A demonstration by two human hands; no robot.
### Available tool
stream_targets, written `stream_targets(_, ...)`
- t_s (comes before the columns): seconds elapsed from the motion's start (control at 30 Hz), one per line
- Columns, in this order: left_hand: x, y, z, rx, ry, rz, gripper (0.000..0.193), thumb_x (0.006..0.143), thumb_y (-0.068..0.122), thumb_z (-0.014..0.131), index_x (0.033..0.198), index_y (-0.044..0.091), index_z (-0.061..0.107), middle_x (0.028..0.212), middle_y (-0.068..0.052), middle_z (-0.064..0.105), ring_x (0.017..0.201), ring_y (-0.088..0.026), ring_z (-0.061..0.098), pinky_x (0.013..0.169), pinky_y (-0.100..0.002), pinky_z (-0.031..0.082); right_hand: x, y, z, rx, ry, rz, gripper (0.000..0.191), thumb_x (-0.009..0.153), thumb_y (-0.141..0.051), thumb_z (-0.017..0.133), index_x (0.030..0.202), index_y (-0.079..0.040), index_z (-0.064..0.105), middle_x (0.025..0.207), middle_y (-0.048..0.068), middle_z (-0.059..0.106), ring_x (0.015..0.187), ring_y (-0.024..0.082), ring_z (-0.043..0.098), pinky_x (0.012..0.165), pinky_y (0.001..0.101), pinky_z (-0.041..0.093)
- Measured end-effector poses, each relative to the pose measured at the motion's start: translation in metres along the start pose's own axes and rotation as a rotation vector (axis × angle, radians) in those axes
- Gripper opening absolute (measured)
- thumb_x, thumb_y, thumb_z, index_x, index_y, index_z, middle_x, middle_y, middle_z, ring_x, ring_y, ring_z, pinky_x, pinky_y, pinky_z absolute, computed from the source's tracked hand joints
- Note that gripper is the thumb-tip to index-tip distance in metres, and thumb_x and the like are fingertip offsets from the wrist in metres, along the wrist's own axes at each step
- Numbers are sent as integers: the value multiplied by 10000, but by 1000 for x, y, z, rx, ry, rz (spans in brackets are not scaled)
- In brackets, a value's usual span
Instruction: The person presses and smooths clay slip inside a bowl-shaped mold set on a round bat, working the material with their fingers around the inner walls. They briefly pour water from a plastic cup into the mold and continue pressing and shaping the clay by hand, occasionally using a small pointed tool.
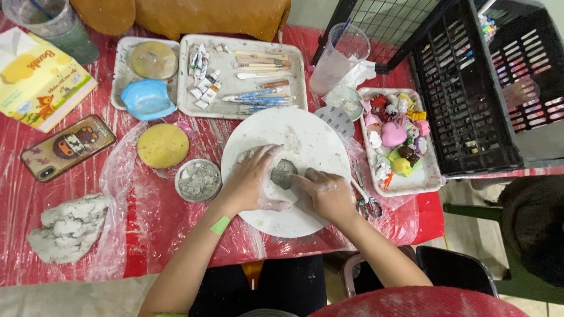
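A small grey clay piece [283, 174] sits on a white round board [305, 138] in front of me. My left hand [251, 179], smeared with clay, cups the piece from the left. From the right, my right hand [326, 192] presses its fingers into the clay. A green sticker [220, 225] is on my left wrist. Most of the clay piece is hidden between my fingers.
A lump of white clay [67, 228] lies on plastic wrap at left, near a small bowl of grey slip [198, 181] and a yellow sponge [163, 145]. Trays hold paint tubes and tools [244, 75] and small colourful figures [396, 141]. Scissors [366, 202], a phone [66, 147], a black crate [470, 82].
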State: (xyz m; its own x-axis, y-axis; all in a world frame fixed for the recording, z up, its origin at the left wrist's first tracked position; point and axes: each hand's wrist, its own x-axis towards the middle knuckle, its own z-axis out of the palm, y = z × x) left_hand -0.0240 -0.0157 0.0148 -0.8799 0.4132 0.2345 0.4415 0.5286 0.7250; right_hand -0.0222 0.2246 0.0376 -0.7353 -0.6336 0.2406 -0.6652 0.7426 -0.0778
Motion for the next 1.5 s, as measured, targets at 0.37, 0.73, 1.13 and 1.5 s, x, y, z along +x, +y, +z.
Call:
stream_targets(0.37,4,-3,-3,-17,-91,-66,1302,533,620,914,1554,119,280,1565,-173,357,1429,-399,384,1130,-549,340,8,-2,11,-95,55,37,354,799,-220,732,1153,-244,740,886,28,677,745,239,693,612,391,557)
stream_targets(0.73,1,-4,2,-25,-57,-52,1294,564,625,901,1575,125,266,1587,-176,352,1448,-412,385,1140,-555,356,1,-12,4,-54,78,126,267,831,-185,717,1096,-207,730,815,22,641,728,227,689,594,394,554)
stream_targets(1.13,1,-1,2,-6,-32,-45,1330,539,642,908,1566,97,262,1554,-216,351,1442,-431,356,1157,-571,312,14,-8,10,-73,24,164,529,707,-142,708,1232,-196,683,923,65,664,792,271,696,660,411,573)
stream_targets(1.5,0,-1,0,-9,-77,-95,1327,537,649,904,1566,101,270,1569,-193,369,1449,-404,375,1158,-561,329,7,-1,-4,-280,-4,-57,526,764,-158,707,1285,-235,695,889,31,692,732,229,694,660,374,567)
